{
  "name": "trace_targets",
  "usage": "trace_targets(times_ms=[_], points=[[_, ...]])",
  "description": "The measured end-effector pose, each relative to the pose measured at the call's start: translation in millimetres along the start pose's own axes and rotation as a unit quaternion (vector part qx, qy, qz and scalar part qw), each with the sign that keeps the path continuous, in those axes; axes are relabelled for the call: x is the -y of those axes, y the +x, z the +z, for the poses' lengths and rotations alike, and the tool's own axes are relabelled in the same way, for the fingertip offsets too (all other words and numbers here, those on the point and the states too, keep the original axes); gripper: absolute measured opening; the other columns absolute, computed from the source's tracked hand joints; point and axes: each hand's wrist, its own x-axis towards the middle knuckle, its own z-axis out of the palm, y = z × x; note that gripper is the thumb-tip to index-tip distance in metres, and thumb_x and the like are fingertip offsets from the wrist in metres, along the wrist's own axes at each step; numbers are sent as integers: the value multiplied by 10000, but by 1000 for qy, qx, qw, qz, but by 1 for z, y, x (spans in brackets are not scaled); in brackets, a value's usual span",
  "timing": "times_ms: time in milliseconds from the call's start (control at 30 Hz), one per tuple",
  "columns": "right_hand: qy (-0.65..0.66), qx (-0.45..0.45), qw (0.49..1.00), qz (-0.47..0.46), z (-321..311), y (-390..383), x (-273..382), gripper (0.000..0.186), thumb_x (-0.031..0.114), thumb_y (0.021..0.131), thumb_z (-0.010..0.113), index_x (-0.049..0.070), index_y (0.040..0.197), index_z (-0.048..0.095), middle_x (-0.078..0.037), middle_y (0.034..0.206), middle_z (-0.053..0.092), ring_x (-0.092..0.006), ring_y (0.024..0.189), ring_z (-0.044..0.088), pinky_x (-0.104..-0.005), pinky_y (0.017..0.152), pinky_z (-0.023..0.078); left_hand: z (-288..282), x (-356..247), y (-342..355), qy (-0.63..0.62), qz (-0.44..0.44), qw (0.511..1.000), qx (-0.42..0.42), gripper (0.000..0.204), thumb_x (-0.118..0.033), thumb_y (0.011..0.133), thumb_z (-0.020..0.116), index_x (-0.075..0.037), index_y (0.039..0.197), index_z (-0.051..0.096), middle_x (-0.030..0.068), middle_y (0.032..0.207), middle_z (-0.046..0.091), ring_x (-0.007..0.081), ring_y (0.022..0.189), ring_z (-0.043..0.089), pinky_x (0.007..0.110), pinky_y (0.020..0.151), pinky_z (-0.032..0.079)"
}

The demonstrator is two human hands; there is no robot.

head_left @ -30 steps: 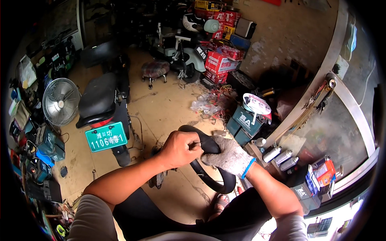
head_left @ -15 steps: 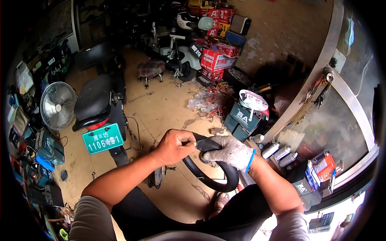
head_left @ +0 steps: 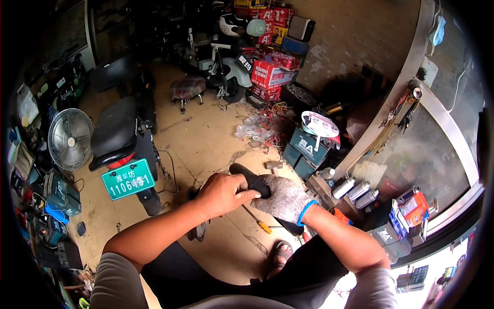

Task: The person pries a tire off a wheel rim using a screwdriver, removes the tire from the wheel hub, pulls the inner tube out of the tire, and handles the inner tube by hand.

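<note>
In front of me, above the floor, both my hands close on a black rubber inner tube (head_left: 240, 170). My bare left hand (head_left: 222, 193) wraps round it from the left, with the thumb pointing right along the rubber. My right hand (head_left: 286, 200), in a grey knit work glove with a blue cuff, grips the tube just beside it. One folded part of the tube sticks up beyond the hands. Another dark part shows under the right wrist; the stretch inside my grip is hidden. Below the hands, a screwdriver with a yellow handle (head_left: 264, 227) lies on the floor.
A hammer (head_left: 274, 165) lies beyond my hands. To the left are a scooter seat (head_left: 114, 129), a green plate (head_left: 128, 178) and a fan (head_left: 71, 139). Batteries (head_left: 303, 149) and spray cans (head_left: 355, 191) stand at right. A plaid stool (head_left: 187, 88) is farther back.
The tube's ring hung below my hands; now a folded part sticks up beyond them. My left hand has gone from a fingertip pinch to a full grip. The screwdriver has come into view.
</note>
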Motion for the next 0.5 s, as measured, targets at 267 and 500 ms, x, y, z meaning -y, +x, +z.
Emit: trace_targets(times_ms=[267,500], points=[[-35,12,999,3,12,1,0,499,379,870,754,3,1193,698,-280,1081,747,-447,1058,716,-482,942,578,-11,6,5,35,7,997,64,355,-364,935,827,-18,894,759,191,785,729,373,726,713,452,706,559],[-128,24,991,2,26,4,4,532,390,862,751,-32,1182,701,-308,1106,732,-468,1072,702,-504,957,570,-10,-1,-2,173,14,972,158,346,-299,982,709,9,824,727,229,806,716,473,821,701,563,797,554]])
